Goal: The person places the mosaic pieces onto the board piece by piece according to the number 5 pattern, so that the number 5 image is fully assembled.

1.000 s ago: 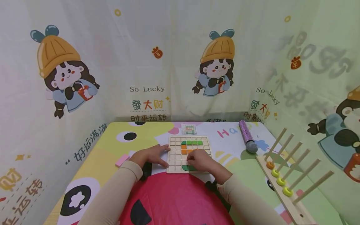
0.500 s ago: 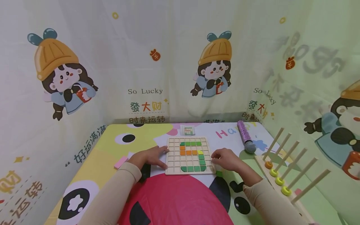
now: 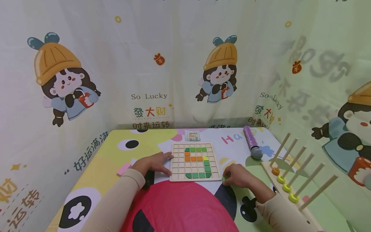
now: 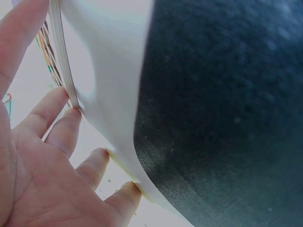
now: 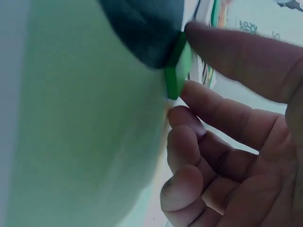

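A wooden grid board (image 3: 178, 166) lies flat on the table, with green, orange and one yellow tile (image 3: 205, 158) laid in a shape like a 5. My left hand (image 3: 157, 161) rests at the board's left edge, fingers spread and fingertips against its side. In the left wrist view, two fingertips (image 4: 73, 116) meet the wooden edge. Off the board's lower right corner, my right hand (image 3: 237, 175) pinches a small green tile (image 5: 179, 71) between thumb and index finger, close over the table. Its other fingers are curled in.
A small printed pattern card (image 3: 192, 136) lies behind the board. To the right are a purple glittery microphone (image 3: 251, 141) and a wooden peg stand (image 3: 290, 190) with orange and yellow rings. A pink block (image 3: 124, 168) sits by the left wrist.
My right hand has left the board, moved right and down toward me, and taken hold of the green tile beside it. The left hand stays at the board's edge.
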Available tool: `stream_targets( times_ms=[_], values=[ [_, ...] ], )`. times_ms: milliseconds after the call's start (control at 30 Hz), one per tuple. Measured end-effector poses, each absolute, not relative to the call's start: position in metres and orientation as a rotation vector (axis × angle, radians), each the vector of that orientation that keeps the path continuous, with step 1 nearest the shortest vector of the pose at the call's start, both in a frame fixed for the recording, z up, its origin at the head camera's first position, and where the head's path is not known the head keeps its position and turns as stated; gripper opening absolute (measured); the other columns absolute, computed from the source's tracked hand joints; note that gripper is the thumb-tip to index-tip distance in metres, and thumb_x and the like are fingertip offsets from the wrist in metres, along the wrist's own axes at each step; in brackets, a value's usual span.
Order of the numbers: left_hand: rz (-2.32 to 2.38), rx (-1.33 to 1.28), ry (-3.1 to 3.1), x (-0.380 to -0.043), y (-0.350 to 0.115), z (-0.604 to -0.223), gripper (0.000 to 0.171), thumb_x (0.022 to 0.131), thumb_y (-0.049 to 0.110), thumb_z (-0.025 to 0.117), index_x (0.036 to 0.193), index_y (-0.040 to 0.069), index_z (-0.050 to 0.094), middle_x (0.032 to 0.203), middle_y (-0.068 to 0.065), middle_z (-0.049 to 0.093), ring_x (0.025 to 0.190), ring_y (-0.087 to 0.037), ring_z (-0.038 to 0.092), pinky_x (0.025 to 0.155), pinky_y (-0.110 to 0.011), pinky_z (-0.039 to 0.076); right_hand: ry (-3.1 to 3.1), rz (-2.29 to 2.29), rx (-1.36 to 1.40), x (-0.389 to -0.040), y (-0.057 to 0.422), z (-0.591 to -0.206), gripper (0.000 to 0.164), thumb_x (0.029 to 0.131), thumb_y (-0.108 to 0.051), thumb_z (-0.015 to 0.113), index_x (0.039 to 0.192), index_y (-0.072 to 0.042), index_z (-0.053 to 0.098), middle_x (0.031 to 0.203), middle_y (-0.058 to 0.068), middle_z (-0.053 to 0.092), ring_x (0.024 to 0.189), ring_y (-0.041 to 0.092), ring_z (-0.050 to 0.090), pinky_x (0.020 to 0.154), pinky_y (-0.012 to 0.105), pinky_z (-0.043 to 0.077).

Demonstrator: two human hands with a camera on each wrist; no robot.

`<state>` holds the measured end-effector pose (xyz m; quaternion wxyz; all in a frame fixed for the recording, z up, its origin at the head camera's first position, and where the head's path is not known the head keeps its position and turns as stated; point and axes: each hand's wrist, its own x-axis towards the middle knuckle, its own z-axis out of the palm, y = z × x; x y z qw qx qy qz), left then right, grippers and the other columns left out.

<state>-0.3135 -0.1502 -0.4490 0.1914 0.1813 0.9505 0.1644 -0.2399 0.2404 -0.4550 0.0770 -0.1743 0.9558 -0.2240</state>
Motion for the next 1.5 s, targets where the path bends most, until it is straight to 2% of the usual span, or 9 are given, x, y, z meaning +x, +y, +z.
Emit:
stream_targets(
  times_ms=[167,500,733,900,1167,1333,1500],
  values=[
    [0.457,0.496,2.670,-0.313,-0.151,-0.450,0.095,0.079,0.050,0.087,0.159,0.028,0.040,0.161,-0.015,0.040,0.148,-0.036,0.035,0.117,-0.063,0.035,2.909,-0.629,-0.534,-0.239,0.238,-0.459,0.018,0.075,-0.017,0.089,0.089,-0.012,0.079,0.079,-0.006,0.070,0.075,0.011,0.056,0.074,0.035,0.053],
    [0.493,0.492,2.656,-0.313,-0.150,-0.447,0.098,0.078,0.050,0.087,0.160,0.027,0.039,0.164,-0.014,0.038,0.153,-0.038,0.030,0.119,-0.065,0.032,2.937,-0.632,-0.608,-0.238,0.240,-0.458,0.025,0.075,-0.012,0.088,0.085,-0.014,0.065,0.076,-0.005,0.058,0.071,0.013,0.049,0.068,0.031,0.044],
    [0.490,0.491,2.655,-0.316,-0.151,-0.449,0.098,0.078,0.051,0.087,0.160,0.028,0.039,0.165,-0.011,0.037,0.154,-0.037,0.028,0.119,-0.064,0.032,2.872,-0.714,-0.662,-0.241,0.241,-0.450,0.019,0.078,-0.006,0.082,0.088,-0.014,0.068,0.080,-0.005,0.065,0.075,0.012,0.055,0.069,0.032,0.048],
    [0.485,0.500,2.654,-0.316,-0.151,-0.450,0.097,0.078,0.052,0.086,0.160,0.028,0.039,0.166,-0.009,0.037,0.155,-0.037,0.027,0.120,-0.064,0.032,2.837,-0.771,-0.716,-0.244,0.238,-0.444,0.012,0.083,-0.007,0.080,0.091,-0.011,0.072,0.081,-0.007,0.068,0.074,0.008,0.054,0.069,0.028,0.047],
    [0.475,0.497,2.660,-0.315,-0.151,-0.448,0.096,0.079,0.052,0.086,0.160,0.029,0.040,0.167,-0.007,0.036,0.156,-0.037,0.026,0.120,-0.065,0.031,2.750,-0.939,-0.672,-0.251,0.214,-0.439,0.011,0.087,-0.007,0.079,0.094,-0.007,0.072,0.082,-0.003,0.066,0.077,0.013,0.055,0.068,0.029,0.046],
    [0.483,0.495,2.658,-0.315,-0.152,-0.449,0.096,0.078,0.053,0.086,0.160,0.030,0.040,0.167,-0.007,0.036,0.156,-0.036,0.026,0.119,-0.065,0.031,2.709,-1.013,-0.639,-0.262,0.193,-0.441,0.008,0.087,-0.007,0.077,0.092,-0.007,0.071,0.078,-0.002,0.065,0.071,0.014,0.055,0.062,0.029,0.047],
    [0.480,0.508,2.657,-0.315,-0.152,-0.449,0.096,0.078,0.052,0.086,0.160,0.030,0.041,0.166,-0.006,0.037,0.155,-0.036,0.027,0.119,-0.063,0.033,2.730,-0.989,-0.639,-0.273,0.170,-0.441,0.006,0.088,-0.009,0.078,0.090,-0.011,0.073,0.077,-0.004,0.065,0.075,0.012,0.055,0.069,0.029,0.048]
  ],
)
